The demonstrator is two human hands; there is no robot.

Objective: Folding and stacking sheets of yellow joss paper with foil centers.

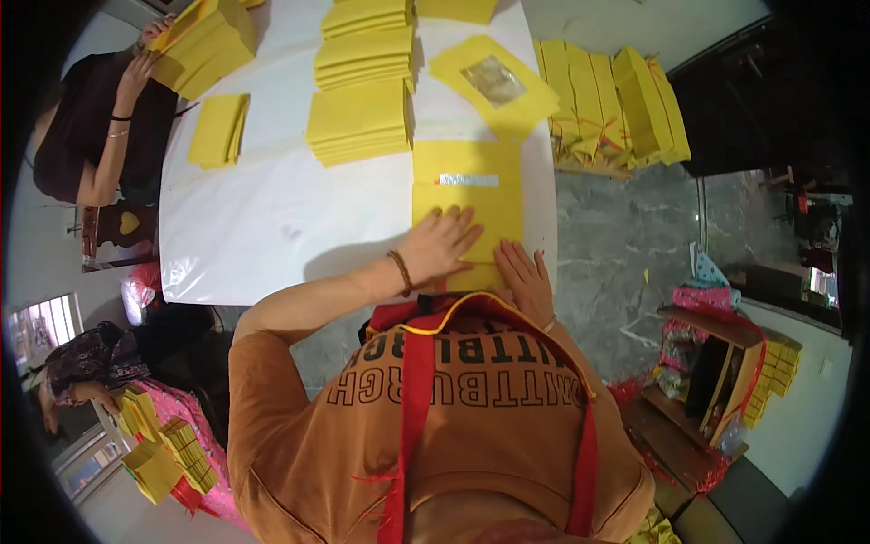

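In front of me, at the table's near edge, lies a flat sheet of yellow paper (467, 156) with folded-looking edges and a silvery strip (468, 179) across its upper part. My left hand (442, 243) presses on the middle of this paper, palm down and fingers spread. On its lower right edge rests my right hand (527, 279), fingers stretched out flat. Neither hand grips anything. Just beyond is a fanned pile of yellow sheets (453, 65), the top one bearing a silvery square (494, 82).
Stacks of folded yellow paper (358, 118) stand left of the sheets on the white-covered table (272, 208). A co-worker (100, 136) handles a yellow stack at far left; another person (86, 363) is at lower left. Yellow bundles (648, 109) and a wooden shelf (711, 326) stand to the right.
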